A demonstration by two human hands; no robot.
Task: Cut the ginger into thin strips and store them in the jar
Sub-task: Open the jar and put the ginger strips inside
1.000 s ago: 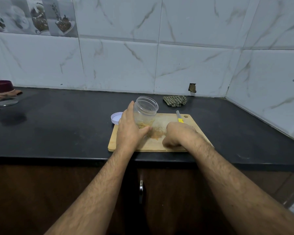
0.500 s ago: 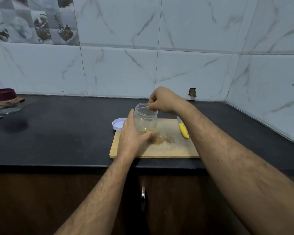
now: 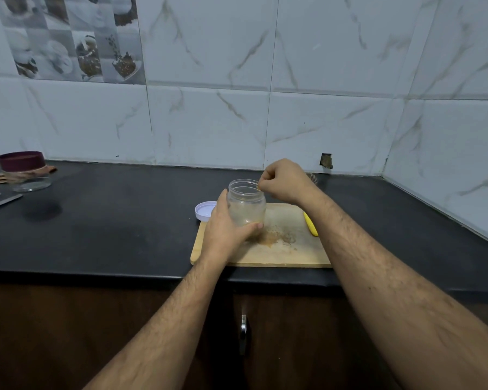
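Two hands: both working at the jar (image 3: 246, 205).
Left hand (image 3: 228, 230): gripping the upright jar.
Right hand (image 3: 285, 181): pinching ginger strips (image 3: 257, 187) just over the jar's mouth, rim directly below.

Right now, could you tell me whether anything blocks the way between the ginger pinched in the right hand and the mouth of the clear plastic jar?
Nothing visible does. The right hand pinches ginger at the clear plastic jar's open rim; its round white lid lies on the counter behind the left hand.
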